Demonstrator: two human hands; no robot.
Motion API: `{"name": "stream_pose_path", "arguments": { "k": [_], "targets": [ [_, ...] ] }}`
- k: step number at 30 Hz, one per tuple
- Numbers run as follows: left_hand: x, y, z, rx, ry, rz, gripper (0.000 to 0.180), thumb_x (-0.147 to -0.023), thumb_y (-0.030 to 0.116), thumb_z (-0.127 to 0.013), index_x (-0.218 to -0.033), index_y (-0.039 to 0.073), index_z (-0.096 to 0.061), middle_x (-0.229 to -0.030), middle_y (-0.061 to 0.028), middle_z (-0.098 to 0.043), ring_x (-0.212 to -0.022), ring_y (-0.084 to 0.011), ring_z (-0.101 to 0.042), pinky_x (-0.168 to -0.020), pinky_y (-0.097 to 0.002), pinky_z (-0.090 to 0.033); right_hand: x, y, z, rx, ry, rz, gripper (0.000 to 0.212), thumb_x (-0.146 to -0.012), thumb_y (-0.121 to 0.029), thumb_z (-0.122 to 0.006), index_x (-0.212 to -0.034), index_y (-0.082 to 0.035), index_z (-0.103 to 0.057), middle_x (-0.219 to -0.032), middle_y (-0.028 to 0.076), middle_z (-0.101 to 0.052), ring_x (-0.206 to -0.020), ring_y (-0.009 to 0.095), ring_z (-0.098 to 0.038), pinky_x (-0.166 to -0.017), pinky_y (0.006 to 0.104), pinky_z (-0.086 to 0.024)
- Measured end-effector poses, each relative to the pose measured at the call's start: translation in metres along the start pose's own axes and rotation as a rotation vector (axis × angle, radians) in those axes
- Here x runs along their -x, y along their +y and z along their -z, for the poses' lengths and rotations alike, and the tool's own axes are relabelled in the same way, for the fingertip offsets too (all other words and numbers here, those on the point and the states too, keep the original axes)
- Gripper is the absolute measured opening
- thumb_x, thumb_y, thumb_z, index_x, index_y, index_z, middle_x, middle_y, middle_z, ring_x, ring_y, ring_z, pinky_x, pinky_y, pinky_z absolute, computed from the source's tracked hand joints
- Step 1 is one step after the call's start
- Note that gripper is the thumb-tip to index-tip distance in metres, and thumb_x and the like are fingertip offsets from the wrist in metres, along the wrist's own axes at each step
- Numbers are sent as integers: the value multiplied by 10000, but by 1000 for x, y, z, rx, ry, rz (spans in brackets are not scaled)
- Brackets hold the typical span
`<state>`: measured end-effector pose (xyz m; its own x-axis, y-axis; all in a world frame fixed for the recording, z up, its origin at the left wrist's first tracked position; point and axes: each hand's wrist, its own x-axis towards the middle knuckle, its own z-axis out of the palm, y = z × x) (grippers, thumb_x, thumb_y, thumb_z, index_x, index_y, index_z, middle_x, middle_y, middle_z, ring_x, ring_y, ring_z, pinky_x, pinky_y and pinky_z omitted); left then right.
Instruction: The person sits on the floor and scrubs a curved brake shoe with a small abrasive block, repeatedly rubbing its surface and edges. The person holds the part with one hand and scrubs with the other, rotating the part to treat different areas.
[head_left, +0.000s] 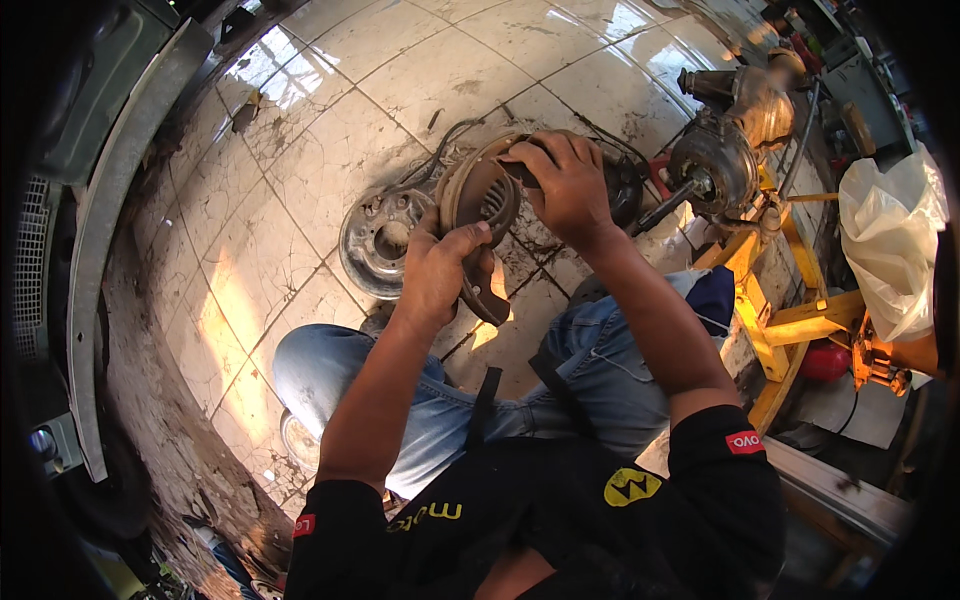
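Two bare hands, as I see them from beside a seated person in faded blue jeans [325, 365] and a black short-sleeved shirt [540, 485], meet over a grimy, pale tiled floor [315, 165]; between them, raised in front of the knees, is a rust-brown, crescent-shaped metal part [487, 300], by its look a brake shoe, with a ribbed section [495, 203] inside its curve; whether it is one piece or several, I cannot tell. To handle it well, I would let one hand bear the weight and the other steady the top, keeping fingertips off the inner edges; turning it slowly toward the light should help. The left hand [440, 270] is closed around the near side, thumb laid across it, other fingers partly hidden; the right hand [568, 185] is curled, knuckles up, gripping the upper end; its palm is hidden. Just left of the left hand lies a round grey steel plate with a central hole [365, 250].
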<state>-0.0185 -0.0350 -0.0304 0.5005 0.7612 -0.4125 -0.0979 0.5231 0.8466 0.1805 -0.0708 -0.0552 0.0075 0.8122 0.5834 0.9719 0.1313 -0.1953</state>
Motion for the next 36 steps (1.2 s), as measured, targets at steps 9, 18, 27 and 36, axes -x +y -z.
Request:
{"name": "stream_pose_path", "arguments": {
  "k": [9, 18, 27, 36],
  "targets": [
    [0, 0, 4, -14, 11, 3, 390, -843, 139, -661, -1167, -20, -513, -892, -113, -628, -629, -175, -598, -518, -295, -480, 1, 5, -6, 32, 29, 16, 410, -762, -122, -675, -1168, -153, -633, -1134, 51, -583, -1085, 269, -525, -967, 432, -378],
    [2, 3, 5, -16, 39, -21, 319, -846, 142, -650, -1087, -44, -556, -838, -106, -617, -619, -176, -592, -528, -300, -488, 2, 20, -15, 33, 82, -1, 349, -781, -37, -617, -1116, -118, -676, -1076, 78, -604, -1013, 288, -557, -899, 413, -431],
    [-10, 0, 13, 62, 53, -8, 340, -829, 90, -655, -1112, -33, -512, -847, -110, -603, -597, -169, -578, -491, -291, -456, 6, 31, -14, 83, 76, -180, 334, -788, -12, -598, -1101, -100, -676, -1066, 114, -610, -1016, 312, -567, -902, 423, -441],
    [-7, 1, 7, 22, 49, -70, 309, -831, 60, -630, -1099, -48, -522, -765, -93, -598, -572, -170, -572, -504, -294, -476, 2, 31, -12, 44, 72, -124, 370, -773, 15, -608, -1121, -90, -679, -1055, 107, -613, -992, 322, -576, -881, 430, -447]
  ]
}}
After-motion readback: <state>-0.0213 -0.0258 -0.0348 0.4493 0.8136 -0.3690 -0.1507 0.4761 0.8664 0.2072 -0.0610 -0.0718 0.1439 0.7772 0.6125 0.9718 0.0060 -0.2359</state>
